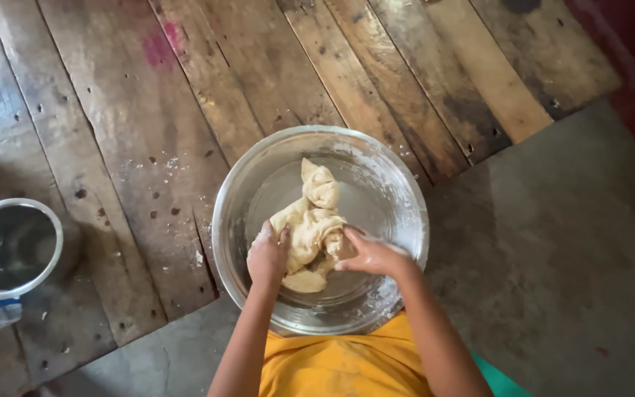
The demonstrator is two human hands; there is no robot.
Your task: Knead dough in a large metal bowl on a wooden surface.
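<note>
Gripping dough [310, 224]: left hand [267, 256] clenched on its near-left part, right hand [370, 256] curled round its right side. Dough sits mid steel bowl [398, 191]; bowl straddles wooden boards' [134, 147] near edge w/ concrete floor [553, 265].

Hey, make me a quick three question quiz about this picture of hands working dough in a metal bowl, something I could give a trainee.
1. True or false: both hands touch the dough.
2. Multiple choice: what does the steel bowl rest on? A) a wooden plank surface B) a tiled counter C) a cloth mat
3. Short answer: which hand is nearer the empty metal pot at the picture's edge?

Key
1. True: the left hand and the right hand both press on the dough.
2. A: mostly on the wooden planks, with its near edge over the grey floor.
3. The left hand.
</note>
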